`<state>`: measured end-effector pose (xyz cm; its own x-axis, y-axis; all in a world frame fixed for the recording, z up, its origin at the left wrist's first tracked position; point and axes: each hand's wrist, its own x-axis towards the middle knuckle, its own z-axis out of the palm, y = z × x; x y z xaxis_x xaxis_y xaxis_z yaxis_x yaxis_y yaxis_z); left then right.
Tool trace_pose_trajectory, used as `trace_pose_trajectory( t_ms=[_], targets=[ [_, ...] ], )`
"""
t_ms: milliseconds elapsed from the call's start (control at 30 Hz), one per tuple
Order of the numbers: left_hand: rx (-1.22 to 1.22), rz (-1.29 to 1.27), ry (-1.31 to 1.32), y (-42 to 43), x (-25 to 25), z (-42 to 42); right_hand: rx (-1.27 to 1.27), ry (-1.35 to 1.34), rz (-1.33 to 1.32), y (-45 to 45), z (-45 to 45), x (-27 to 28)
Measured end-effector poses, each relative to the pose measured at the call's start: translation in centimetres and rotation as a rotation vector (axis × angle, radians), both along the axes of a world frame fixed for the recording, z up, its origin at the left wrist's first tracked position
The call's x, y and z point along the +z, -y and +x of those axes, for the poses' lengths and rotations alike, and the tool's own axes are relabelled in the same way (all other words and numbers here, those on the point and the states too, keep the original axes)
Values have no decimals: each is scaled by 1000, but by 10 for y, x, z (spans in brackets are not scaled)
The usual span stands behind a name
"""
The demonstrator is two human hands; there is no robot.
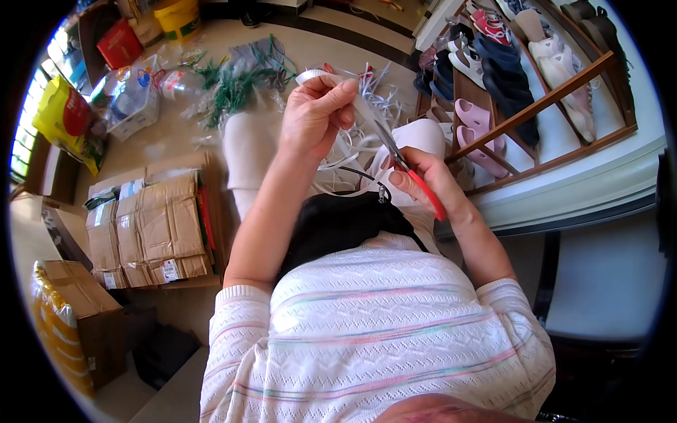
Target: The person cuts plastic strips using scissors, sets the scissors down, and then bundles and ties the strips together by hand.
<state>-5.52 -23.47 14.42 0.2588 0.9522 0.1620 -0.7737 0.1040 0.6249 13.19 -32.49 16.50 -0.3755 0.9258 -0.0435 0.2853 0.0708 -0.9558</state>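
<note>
Raised at the centre, my left hand (319, 116) pinches a white plastic strap (365, 113) between thumb and fingers. The strap runs down to the right, toward the scissors' blades. Red-handled scissors (421, 185) are in my right hand (430, 176), their blades pointing up and left beside the strap; whether the blades touch it I cannot tell. Loops of white strap (345, 189) hang below my hands over my lap. A black bag (338, 225) rests on my lap, with a zipper pull near its top edge.
Strap pieces (381, 88) and green stringy material (240, 84) lie on the floor ahead. Flattened cardboard (151, 225) stands at left, near a clear plastic tub (134, 106) and yellow bag (63, 116). A wooden shoe rack (543, 99) is at right.
</note>
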Motion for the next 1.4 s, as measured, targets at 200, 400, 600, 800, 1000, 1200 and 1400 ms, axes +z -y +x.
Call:
trace_pose_trajectory(
  t_ms=[200,400,600,800,1000,1200,1400],
  targets=[
    [35,50,-5,3,2,0,-18,-23,-127,2,1,2],
    [39,50,-5,4,-2,4,-33,-38,-160,2,6,-1],
    [32,42,-55,14,3,8,0,-93,-95,-2,0,-2],
    [6,25,-5,16,3,10,26,-97,-51,1,0,-3],
    [-77,-2,72,14,-2,7,101,-142,-108,3,2,4],
    [-97,-38,47,16,1,6,125,-178,-146,2,3,4],
    [-93,-6,62,14,0,8,32,-108,-64,5,2,-1]
  ],
)
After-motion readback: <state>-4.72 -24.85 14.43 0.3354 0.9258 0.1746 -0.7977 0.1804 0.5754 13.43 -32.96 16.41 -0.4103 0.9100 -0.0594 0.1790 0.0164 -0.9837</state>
